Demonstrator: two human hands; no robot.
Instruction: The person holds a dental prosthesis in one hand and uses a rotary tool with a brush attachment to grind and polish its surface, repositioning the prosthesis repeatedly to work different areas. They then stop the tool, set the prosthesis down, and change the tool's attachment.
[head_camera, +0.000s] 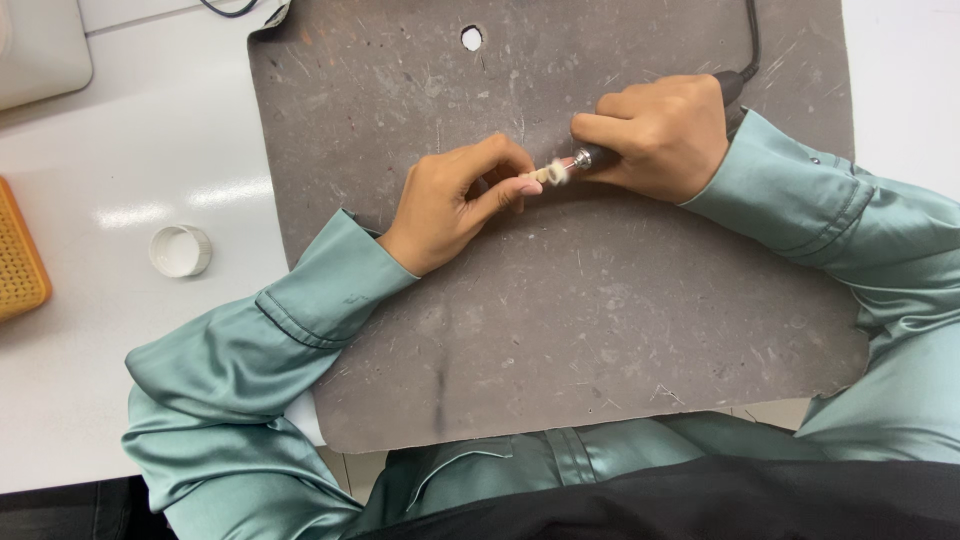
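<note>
While both hands meet mid-mat (600, 330), its edges lie well apart.

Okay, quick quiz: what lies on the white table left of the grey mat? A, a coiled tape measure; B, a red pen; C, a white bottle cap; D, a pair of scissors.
C: a white bottle cap lies open side up on the table, left of the mat, away from both hands.
</note>
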